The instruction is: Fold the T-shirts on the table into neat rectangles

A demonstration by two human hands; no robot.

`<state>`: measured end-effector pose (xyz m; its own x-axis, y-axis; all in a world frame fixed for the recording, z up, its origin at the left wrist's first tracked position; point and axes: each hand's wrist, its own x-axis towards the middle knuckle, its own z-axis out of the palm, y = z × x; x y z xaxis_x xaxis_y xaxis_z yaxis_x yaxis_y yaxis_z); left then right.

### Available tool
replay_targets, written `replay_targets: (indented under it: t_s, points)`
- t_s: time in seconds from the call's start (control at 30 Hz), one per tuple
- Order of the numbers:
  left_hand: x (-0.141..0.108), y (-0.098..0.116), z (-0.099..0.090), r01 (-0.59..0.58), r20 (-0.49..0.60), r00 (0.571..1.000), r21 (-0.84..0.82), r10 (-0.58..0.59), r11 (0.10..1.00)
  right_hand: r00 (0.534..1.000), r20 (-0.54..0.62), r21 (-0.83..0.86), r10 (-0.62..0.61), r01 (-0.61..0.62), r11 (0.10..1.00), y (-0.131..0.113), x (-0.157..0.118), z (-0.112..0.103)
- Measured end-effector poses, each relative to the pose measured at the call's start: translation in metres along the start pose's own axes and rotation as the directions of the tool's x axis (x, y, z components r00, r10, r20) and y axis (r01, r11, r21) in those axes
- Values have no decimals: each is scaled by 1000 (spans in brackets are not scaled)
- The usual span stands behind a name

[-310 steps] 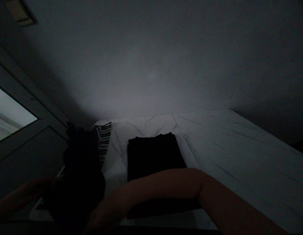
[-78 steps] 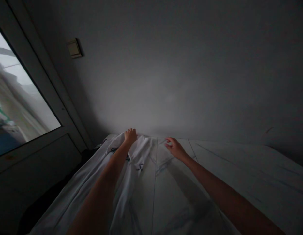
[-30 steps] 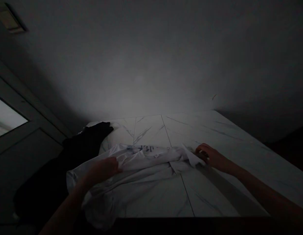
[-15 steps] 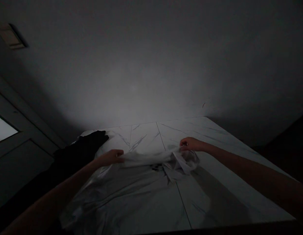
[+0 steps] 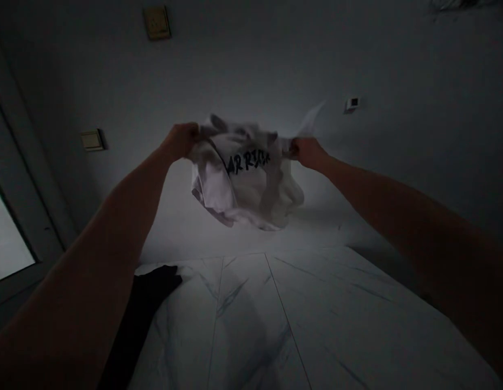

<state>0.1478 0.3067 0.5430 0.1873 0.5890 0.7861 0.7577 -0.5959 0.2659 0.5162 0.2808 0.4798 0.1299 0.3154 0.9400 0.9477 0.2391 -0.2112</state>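
Note:
A white shirt [image 5: 251, 189] with dark lettering across it hangs in the air above the far end of the table. My left hand [image 5: 182, 141] is closed on its upper left edge, and my right hand [image 5: 308, 151] grips the upper right edge. Between the two hands the cloth is bunched and blurred along the top. Its lower part billows forward, apart from the tabletop. Both arms are stretched out and raised.
Below is a white marble-patterned table [image 5: 251, 314] with thin dark seams. Black clothing [image 5: 154, 292] lies along its left side. Behind stands a grey wall with switch plates [image 5: 157, 23] and a small white device [image 5: 352, 103]. A door [image 5: 15, 244] is at the left.
Both hands have lifted the shirt off the table and up in front of the wall. Its lettering now shows. The view has tilted upward.

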Motion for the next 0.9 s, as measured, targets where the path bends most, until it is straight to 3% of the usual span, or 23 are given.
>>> replay_targets:
  t_s: [0.03, 0.13, 0.27, 0.33, 0.4, 0.47, 0.6, 0.67, 0.73, 0.9]
  points:
    - [-2, -2, 2, -22, 99, 995, 15, 20, 1000, 999, 49, 3, -5, 4, 1000, 9, 2, 2]
    - [-12, -22, 8, -81, 198, 978, 44, 71, 996, 991, 131, 2, 7, -8, 1000, 42, 2, 6]
    - [-41, -53, 14, -8, 496, 866, -126, 70, 992, 964, 265, 30, 27, -36, 999, 67, -26, 3]
    - [-63, -64, 22, 62, 564, 823, -199, 62, 978, 949, 312, 103, 32, -68, 992, 71, -55, 4]
    - [-91, -75, 35, 88, 555, 830, -237, 60, 967, 916, 399, 201, 50, -141, 969, 70, -93, 8]
    - [-125, -84, 54, 107, 506, 861, -260, 41, 960, 851, 516, 288, 94, -276, 917, 65, -136, 14]
    - [-197, -94, 102, 219, 349, 929, -239, -127, 946, 640, 763, 339, 93, -518, 785, 42, -221, 31]
    - [-230, -90, 128, 280, 275, 938, -240, -212, 930, 579, 813, 326, 67, -548, 770, 23, -256, 38]
    - [-257, -79, 151, 329, 240, 934, -299, -263, 896, 600, 794, 332, 92, -557, 761, -1, -282, 43]
    - [-300, -37, 183, 436, 284, 899, -494, -335, 752, 753, 641, 427, 145, -508, 748, -71, -317, 42]
